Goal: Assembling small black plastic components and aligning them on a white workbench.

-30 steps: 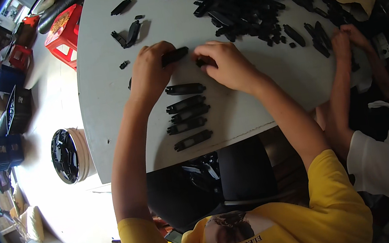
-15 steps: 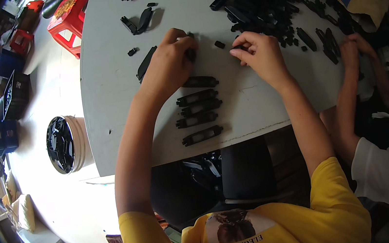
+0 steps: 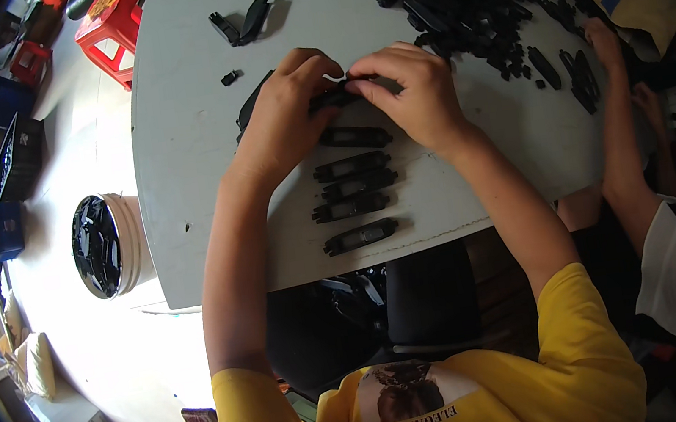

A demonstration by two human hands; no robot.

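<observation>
Gripped a slim black plastic casing between the bare left hand and the bare right hand, with fingers narrowed about its ends; could not tell exact contact, being partly hidden. Held its long axis roughly left to right, just beyond five elongated black plastic casings on the pale grey table, with left hand nearer to them.

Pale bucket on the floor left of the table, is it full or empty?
The bucket looks nearly full: black parts spread across its opening, close to the rim, hiding the bottom.
</observation>
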